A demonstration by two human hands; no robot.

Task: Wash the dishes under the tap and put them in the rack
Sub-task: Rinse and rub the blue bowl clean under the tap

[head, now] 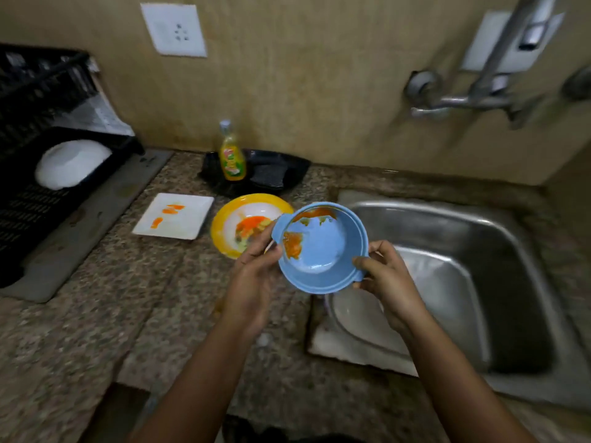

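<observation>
A blue bowl (323, 247) with orange food smears is held tilted in the air above the counter's edge beside the steel sink (499, 251). My left hand (252, 276) grips its left rim and my right hand (387, 279) grips its right handle. A yellow-rimmed plate (230, 219) with orange and green leftovers lies on the counter just behind the bowl. Left of it lies a white square plate (179, 225) with orange smears. The black dish rack (38, 193) at far left holds a white bowl (72, 163). The tap (473, 97) juts from the wall at upper right.
A yellow dish soap bottle (232, 155) stands on a black tray (287, 167) with a dark scrubber (268, 175) against the wall. A grey mat (80, 231) lies under the rack. A clear dish (355, 314) rests in the sink's near left corner. Speckled granite counter (128, 314) spreads in front.
</observation>
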